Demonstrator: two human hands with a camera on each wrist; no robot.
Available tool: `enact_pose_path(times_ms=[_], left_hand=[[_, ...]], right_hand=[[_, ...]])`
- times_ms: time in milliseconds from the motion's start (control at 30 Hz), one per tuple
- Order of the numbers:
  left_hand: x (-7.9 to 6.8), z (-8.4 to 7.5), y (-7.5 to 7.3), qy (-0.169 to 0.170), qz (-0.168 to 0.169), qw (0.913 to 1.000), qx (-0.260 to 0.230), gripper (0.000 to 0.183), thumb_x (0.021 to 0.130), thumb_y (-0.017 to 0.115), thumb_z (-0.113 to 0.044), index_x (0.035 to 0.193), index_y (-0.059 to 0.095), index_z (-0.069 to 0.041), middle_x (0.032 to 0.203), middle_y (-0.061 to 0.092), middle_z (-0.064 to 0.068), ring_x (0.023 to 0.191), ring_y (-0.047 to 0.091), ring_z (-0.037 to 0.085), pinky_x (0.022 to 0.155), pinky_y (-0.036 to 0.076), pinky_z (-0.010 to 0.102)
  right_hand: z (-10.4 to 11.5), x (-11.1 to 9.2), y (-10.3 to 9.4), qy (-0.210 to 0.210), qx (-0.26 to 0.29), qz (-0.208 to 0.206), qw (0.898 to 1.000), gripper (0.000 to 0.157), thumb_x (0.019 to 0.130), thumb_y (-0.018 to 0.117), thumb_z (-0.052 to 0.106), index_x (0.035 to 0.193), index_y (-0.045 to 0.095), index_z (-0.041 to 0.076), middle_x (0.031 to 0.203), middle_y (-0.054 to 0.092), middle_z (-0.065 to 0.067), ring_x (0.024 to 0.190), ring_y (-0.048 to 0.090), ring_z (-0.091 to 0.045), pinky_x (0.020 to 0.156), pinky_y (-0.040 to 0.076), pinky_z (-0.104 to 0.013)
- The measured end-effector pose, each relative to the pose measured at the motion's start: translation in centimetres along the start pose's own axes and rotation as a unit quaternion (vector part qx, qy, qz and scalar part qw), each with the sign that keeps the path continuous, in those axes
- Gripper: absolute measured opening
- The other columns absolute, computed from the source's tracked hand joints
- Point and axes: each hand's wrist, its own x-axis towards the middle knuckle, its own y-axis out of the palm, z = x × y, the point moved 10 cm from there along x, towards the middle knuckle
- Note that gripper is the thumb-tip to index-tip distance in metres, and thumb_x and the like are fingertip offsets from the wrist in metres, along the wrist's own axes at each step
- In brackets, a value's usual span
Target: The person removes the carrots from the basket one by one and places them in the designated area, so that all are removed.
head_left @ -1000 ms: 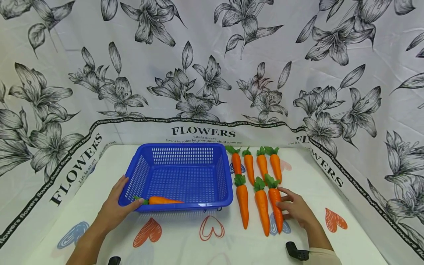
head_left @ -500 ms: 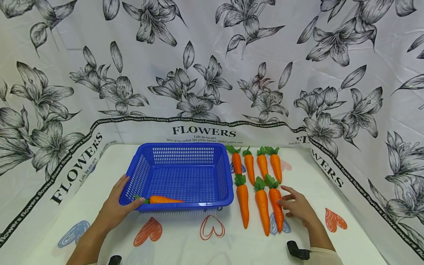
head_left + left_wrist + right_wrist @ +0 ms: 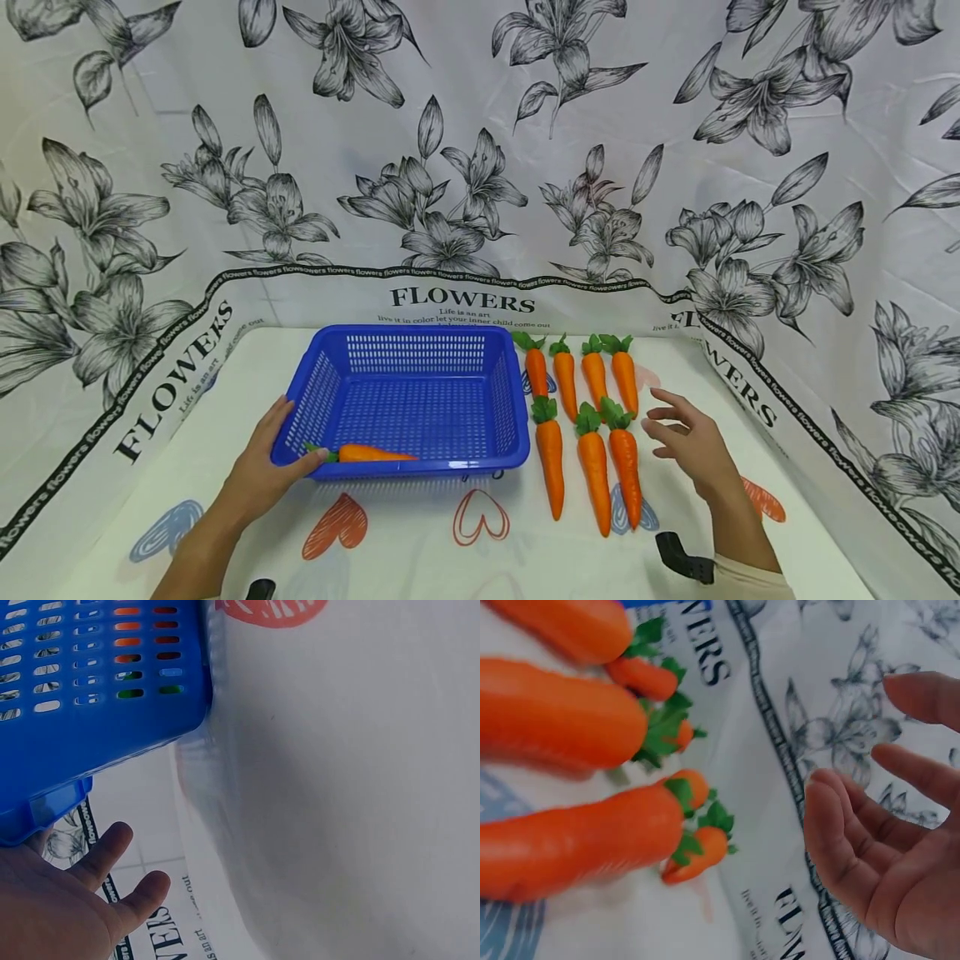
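Note:
A blue plastic basket [image 3: 412,417] stands on the table with one orange carrot [image 3: 375,452] inside along its front wall. My left hand [image 3: 258,467] holds the basket's front left corner, thumb over the rim and fingers along the outer left side. In the left wrist view, two fingers [image 3: 142,896] extend past the rim. My right hand [image 3: 693,442] hovers right of the carrots with nothing in it, fingers spread and slightly bent. Nearest to it lies the front right carrot [image 3: 625,475], leafy end away from me. The right wrist view shows carrots [image 3: 577,847] beside this hand.
Several more carrots lie in two rows right of the basket, including a front carrot [image 3: 550,467] and a back carrot [image 3: 624,379]. A white cloth [image 3: 405,550] with printed hearts covers the table. Flower-printed fabric [image 3: 450,208] rises behind and at both sides.
My right hand has let go of the front right carrot and moved up and to the right, away from it. The left hand and basket stay in place.

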Motion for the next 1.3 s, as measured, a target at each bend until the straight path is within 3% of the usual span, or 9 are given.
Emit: enact_pose_path(times_ms=[133, 300, 633, 867, 1300], left_hand=[[0.1, -0.2, 0.0, 0.005, 0.000, 1.0000, -0.001, 0.101, 0.086, 0.069, -0.045, 0.156, 0.004, -0.011, 0.160, -0.004, 0.016, 0.137, 0.008, 0.054, 0.096, 0.017, 0.077], [0.1, -0.4, 0.1, 0.005, 0.001, 1.0000, 0.001, 0.101, 0.086, 0.069, -0.045, 0.156, 0.004, -0.011, 0.159, -0.004, 0.017, 0.136, 0.009, 0.055, 0.096, 0.018, 0.077], [0.1, -0.3, -0.2, 0.012, 0.001, 0.9999, 0.000, 0.100, 0.087, 0.068, -0.043, 0.156, 0.004, -0.010, 0.159, -0.005, 0.018, 0.136, 0.009, 0.056, 0.096, 0.017, 0.077], [0.1, -0.3, 0.1, 0.013, 0.001, 0.9999, -0.003, 0.102, 0.086, 0.069, -0.046, 0.156, 0.003, -0.011, 0.160, -0.004, 0.017, 0.136, 0.011, 0.056, 0.096, 0.018, 0.077], [0.1, -0.1, 0.2, 0.015, 0.002, 0.9999, 0.003, 0.101, 0.087, 0.068, -0.047, 0.156, 0.004, -0.011, 0.160, -0.005, 0.016, 0.136, 0.011, 0.056, 0.095, 0.018, 0.078]], right_hand=[[2.8, -0.3, 0.0, -0.045, 0.069, 0.017, 0.996, 0.055, 0.097, 0.062, 0.020, 0.146, 0.041, 0.008, 0.119, 0.053, -0.021, 0.091, 0.064, -0.018, 0.071, 0.058, -0.039], [6.4, -0.7, 0.2, -0.103, 0.130, 0.042, 0.985, 0.048, 0.098, 0.057, 0.011, 0.143, 0.043, 0.005, 0.114, 0.057, -0.016, 0.087, 0.064, -0.022, 0.069, 0.058, -0.040], [12.5, -0.1, 1.9, -0.171, 0.179, 0.093, 0.964, 0.044, 0.098, 0.053, 0.002, 0.141, 0.046, 0.004, 0.113, 0.055, -0.022, 0.087, 0.063, -0.026, 0.067, 0.058, -0.041], [15.5, 0.5, 3.5, -0.191, 0.230, 0.132, 0.945, 0.044, 0.095, 0.054, -0.004, 0.139, 0.048, 0.002, 0.113, 0.054, -0.025, 0.086, 0.064, -0.028, 0.066, 0.058, -0.041], [19.4, 2.2, 9.4, -0.206, 0.212, 0.202, 0.934, 0.046, 0.093, 0.059, 0.005, 0.138, 0.050, 0.006, 0.117, 0.049, -0.034, 0.091, 0.061, -0.036, 0.068, 0.058, -0.043]])
